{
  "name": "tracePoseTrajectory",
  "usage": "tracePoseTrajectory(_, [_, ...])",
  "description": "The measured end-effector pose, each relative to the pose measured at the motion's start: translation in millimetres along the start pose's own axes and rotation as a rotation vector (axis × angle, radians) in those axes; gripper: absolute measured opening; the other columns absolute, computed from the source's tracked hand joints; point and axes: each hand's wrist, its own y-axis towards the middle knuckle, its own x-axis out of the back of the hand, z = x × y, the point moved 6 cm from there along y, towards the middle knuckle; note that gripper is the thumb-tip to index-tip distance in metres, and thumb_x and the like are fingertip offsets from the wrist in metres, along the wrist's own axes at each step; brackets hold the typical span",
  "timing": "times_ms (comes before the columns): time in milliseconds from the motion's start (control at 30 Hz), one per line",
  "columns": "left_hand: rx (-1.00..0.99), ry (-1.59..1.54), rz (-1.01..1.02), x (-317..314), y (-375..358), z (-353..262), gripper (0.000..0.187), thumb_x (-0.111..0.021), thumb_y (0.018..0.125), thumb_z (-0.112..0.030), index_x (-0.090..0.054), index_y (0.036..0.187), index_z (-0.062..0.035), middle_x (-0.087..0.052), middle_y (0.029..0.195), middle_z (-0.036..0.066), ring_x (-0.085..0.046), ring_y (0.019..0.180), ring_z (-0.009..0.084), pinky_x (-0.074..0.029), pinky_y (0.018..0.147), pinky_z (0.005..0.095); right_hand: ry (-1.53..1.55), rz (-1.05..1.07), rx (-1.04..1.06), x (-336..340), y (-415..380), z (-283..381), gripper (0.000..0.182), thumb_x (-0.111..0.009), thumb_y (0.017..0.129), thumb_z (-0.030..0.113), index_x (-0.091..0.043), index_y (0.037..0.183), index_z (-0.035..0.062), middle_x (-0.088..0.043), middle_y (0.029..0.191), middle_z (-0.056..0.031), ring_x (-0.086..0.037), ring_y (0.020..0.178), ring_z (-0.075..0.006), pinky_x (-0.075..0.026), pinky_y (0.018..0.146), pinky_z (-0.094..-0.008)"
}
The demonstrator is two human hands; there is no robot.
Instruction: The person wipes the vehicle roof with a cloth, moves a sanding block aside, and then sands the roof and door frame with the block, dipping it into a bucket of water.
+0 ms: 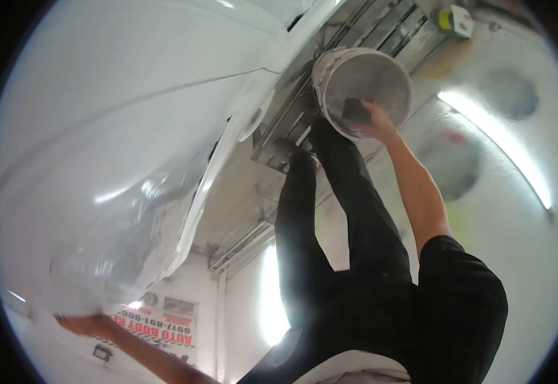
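Observation:
My right hand (380, 123) reaches into a round, pale bucket (328, 77) and is closed on a dark, blocky pad (357, 110). Whether the pad is a sponge or a sanding block is not clear. The bucket's rim and outside are streaked, and its inside looks greyish. On the far left, my left hand (87, 324) is against the lower edge of a glossy white vehicle body panel (112, 115). Glare and the panel blur its fingers, so their pose is hidden. The panel has a wet-looking, reflective patch near that hand.
My legs (362, 198) stand close by the bucket, over metal floor grating (381, 32). A bright tube light (503, 144) is on the stained wall to the right, another (270, 294) behind me. A printed banner (170, 320) hangs behind. A small yellow-and-white object (456, 22) lies near the grating.

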Motion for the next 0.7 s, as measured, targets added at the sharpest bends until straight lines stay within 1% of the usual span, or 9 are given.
tracePoseTrajectory(33, [-0.427, 0.045, -0.005, 0.2, -6.8, -2.1, 0.036, -0.063, 0.101, -0.026, -0.066, 0.122, 0.0041, -0.068, 0.129, 0.015, -0.064, 0.119, 0.0305, -0.056, 0.099, 0.0429, 0.029, 0.07, -0.002, -26.8, -39.2, 18.5, 0.05, -0.055, 0.107, 0.029, -0.05, 0.151, 0.0081, -0.057, 0.14, -0.0111, -0.057, 0.127, -0.029, -0.05, 0.107, -0.0504])
tracePoseTrajectory(67, [-0.309, -0.026, -0.072, 2.8, -7.0, -28.8, 0.043, -0.046, 0.108, -0.031, -0.068, 0.119, 0.0042, -0.064, 0.127, 0.02, -0.061, 0.125, 0.041, -0.052, 0.103, 0.051, 0.051, 0.155, -0.009, -54.6, -77.8, 32.3, 0.052, -0.057, 0.106, 0.03, -0.048, 0.153, 0.0086, -0.057, 0.14, -0.0098, -0.057, 0.127, -0.0285, -0.051, 0.106, -0.0501])
tracePoseTrajectory(100, [0.121, -0.166, -0.053, -12.0, -15.5, -9.6, 0.043, -0.045, 0.108, -0.032, -0.065, 0.123, 0.0032, -0.064, 0.126, 0.02, -0.061, 0.124, 0.04, -0.05, 0.104, 0.05, -0.398, 0.244, 0.223, -85.5, -119.5, 53.0, 0.055, -0.056, 0.107, 0.034, -0.046, 0.154, 0.0086, -0.057, 0.141, -0.0097, -0.057, 0.127, -0.0277, -0.052, 0.105, -0.0495])
tracePoseTrajectory(167, [0.229, -0.24, -0.14, -33.3, -30.5, -10.5, 0.035, -0.052, 0.104, -0.023, -0.061, 0.128, 0.0007, -0.059, 0.133, 0.02, -0.056, 0.128, 0.0372, -0.045, 0.108, 0.0479, -0.797, 0.385, 0.399, -155.2, -181.9, 58.1, 0.066, -0.064, 0.102, 0.039, -0.043, 0.156, 0.0082, -0.06, 0.138, -0.0099, -0.059, 0.124, -0.0278, -0.051, 0.104, -0.0471])
tracePoseTrajectory(233, [0.252, -0.323, -0.201, -37.2, -36.4, -21.8, 0.036, -0.059, 0.1, -0.015, -0.057, 0.134, -0.0017, -0.055, 0.14, 0.02, -0.051, 0.133, 0.0343, -0.039, 0.112, 0.0458, -0.634, 0.461, 0.196, -223.8, -234.4, 42.0, 0.072, -0.071, 0.098, 0.04, -0.043, 0.156, 0.0084, -0.064, 0.134, -0.0136, -0.062, 0.122, -0.0317, -0.048, 0.105, -0.0426])
tracePoseTrajectory(267, [0.507, -0.542, -0.205, -26.2, -27.2, -34.0, 0.041, -0.057, 0.1, -0.013, -0.055, 0.139, -0.0014, -0.053, 0.143, 0.02, -0.049, 0.136, 0.0358, -0.037, 0.114, 0.0474, -0.508, 0.477, 0.059, -257.4, -267.4, 32.3, 0.069, -0.068, 0.099, 0.039, -0.043, 0.156, 0.0091, -0.064, 0.135, -0.017, -0.062, 0.121, -0.0347, -0.047, 0.106, -0.0399])
tracePoseTrajectory(467, [0.589, -0.557, -0.18, 35.4, -62.9, -1.8, 0.042, -0.057, 0.1, -0.014, -0.054, 0.14, 0.0005, -0.054, 0.14, 0.024, -0.047, 0.134, 0.0406, -0.037, 0.113, 0.0503, -1.474, 0.847, 1.171, -481.1, -496.3, 38.3, 0.048, -0.058, 0.104, 0.016, -0.048, 0.15, 0.0042, -0.049, 0.153, -0.0195, -0.046, 0.142, -0.041, -0.041, 0.116, -0.0435])
tracePoseTrajectory(600, [1.091, -0.516, -0.166, 7.4, -142.8, 65.7, 0.044, -0.055, 0.1, -0.02, -0.056, 0.139, 0.0002, -0.053, 0.142, 0.022, -0.045, 0.136, 0.0389, -0.035, 0.114, 0.0502, -1.558, 0.941, 1.92, -577.3, -548.8, 41.3, 0.058, -0.071, 0.093, 0.007, -0.049, 0.146, 0.0013, -0.046, 0.154, -0.0215, -0.042, 0.144, -0.0445, -0.039, 0.116, -0.0533])
tracePoseTrajectory(700, [1.352, -0.526, -0.202, -31.8, -162.4, 81.7, 0.048, -0.054, 0.1, -0.028, -0.057, 0.139, -0.0013, -0.053, 0.142, 0.02, -0.043, 0.138, 0.0347, -0.032, 0.115, 0.0481, -1.783, 0.913, 2.17, -642.0, -526.5, 25.1, 0.055, -0.067, 0.097, 0.017, -0.048, 0.146, -0.001, -0.044, 0.156, -0.0204, -0.037, 0.147, -0.0424, -0.034, 0.119, -0.0556])
